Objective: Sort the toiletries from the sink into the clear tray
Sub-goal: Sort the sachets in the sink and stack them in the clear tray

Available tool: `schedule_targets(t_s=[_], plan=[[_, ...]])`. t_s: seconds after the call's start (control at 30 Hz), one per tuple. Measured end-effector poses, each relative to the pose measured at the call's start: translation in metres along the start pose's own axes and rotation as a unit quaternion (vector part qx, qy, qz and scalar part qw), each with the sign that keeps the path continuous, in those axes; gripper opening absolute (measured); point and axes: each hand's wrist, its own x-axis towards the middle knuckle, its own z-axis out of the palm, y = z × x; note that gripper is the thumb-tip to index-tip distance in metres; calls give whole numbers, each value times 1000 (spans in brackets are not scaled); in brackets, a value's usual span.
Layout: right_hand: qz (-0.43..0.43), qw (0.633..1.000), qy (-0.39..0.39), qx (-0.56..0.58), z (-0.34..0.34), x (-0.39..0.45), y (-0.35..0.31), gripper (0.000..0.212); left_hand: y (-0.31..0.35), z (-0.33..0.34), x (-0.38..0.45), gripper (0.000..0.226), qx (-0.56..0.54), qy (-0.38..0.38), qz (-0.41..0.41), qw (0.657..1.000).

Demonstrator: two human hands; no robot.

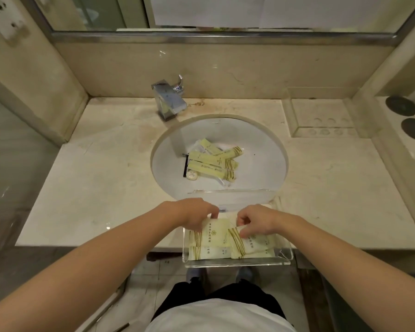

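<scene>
A clear tray (pixel 237 261) sits at the counter's front edge, partly overhanging it, with several pale yellow packets inside. My left hand (pixel 197 215) pinches the top left of a wide yellow packet (pixel 216 233) lying in the tray. My right hand (pixel 256 221) grips the narrower striped packet (pixel 252 243) beside it. Farther back, the round white sink (pixel 261 159) holds a heap of several long yellow sachets (pixel 213 161), a black comb (pixel 185 164) at their left edge, a small round soap (pixel 192 175), and some clear wrappers.
A chrome faucet (pixel 168 99) stands behind the sink. A second clear tray (pixel 321 116) rests at the back right of the marble counter, with two dark round discs (pixel 407 116) on the right ledge. A mirror spans the back wall.
</scene>
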Motion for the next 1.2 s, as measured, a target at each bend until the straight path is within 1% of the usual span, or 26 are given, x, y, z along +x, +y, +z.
schedule_targets(t_s=[0.1, 0.2, 0.3, 0.37, 0.43, 0.53, 0.7, 0.87, 0.93, 1.0, 1.07, 1.13, 1.2], plan=[[0, 1000, 11, 3, -3, -1, 0, 15, 3, -1, 2, 37, 47, -39, 4, 998], [-6, 1000, 9, -4, -4, -2, 1, 17, 8, -3, 3, 36, 81, -45, 21, 995], [-3, 1000, 4, -29, -2, -3, 3, 19, 8, 1, 4, 31, 68, -27, 29, 997], [-1, 999, 10, -49, 0, -3, 5, 22, 7, 6, 5, 34, 49, -16, 29, 998], [-3, 998, 12, -61, -1, -2, 6, 22, 7, 7, 5, 37, 43, -14, 39, 998], [-11, 998, -4, -61, 1, -1, 2, 20, 11, 6, 5, 34, 52, -25, 57, 997], [-7, 992, -4, -128, 3, 2, -2, 22, 13, 12, 7, 36, 65, -26, 46, 997], [1, 985, -18, -171, 1, 5, -7, 32, 13, 9, 10, 41, 57, -20, 32, 998], [2, 987, -29, -155, -4, 6, -9, 37, 11, 3, 11, 44, 16, -9, 23, 1000], [-7, 995, -11, -103, -12, 7, -12, 33, 7, -8, 12, 39, -34, 32, 17, 999], [-21, 999, 37, -34, -24, 8, -16, 23, 1, -21, 16, 30, -74, 90, 14, 993], [-34, 995, 89, 38, -39, 11, -20, 22, -6, -34, 21, 21, -123, 143, 3, 982], [-39, 983, 141, 107, -53, 16, -21, 22, -15, -46, 29, 14, -178, 192, -23, 965]])
